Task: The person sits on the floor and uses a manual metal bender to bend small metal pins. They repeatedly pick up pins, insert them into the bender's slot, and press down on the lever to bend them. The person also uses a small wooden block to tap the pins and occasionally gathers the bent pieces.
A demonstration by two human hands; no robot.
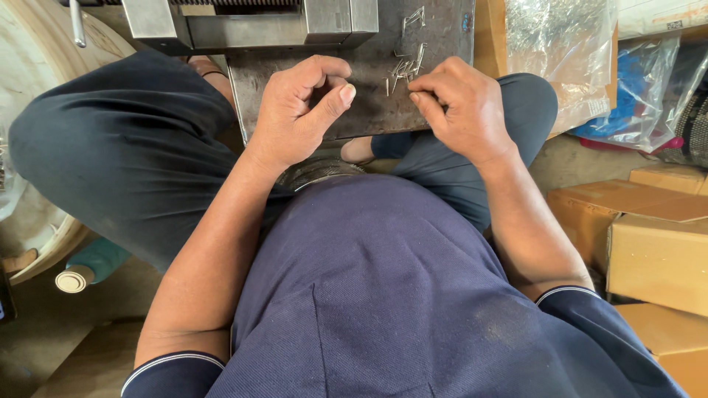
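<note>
Cluttered workshop floor surrounds my seated position. Small metal pins (404,70) lie scattered on the grey steel plate (369,110) across my knees. My right hand (461,110) pinches at the pins, fingertips closed; my left hand (302,107) is curled, holding nothing visible. Sorting appears under way; picking one pin needs a fine pinch. Cardboard boxes (656,250) sit right.

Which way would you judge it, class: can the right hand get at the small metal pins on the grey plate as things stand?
Probably yes: the right hand rests on the grey plate with its fingertips beside the metal pins, nothing between.
</note>
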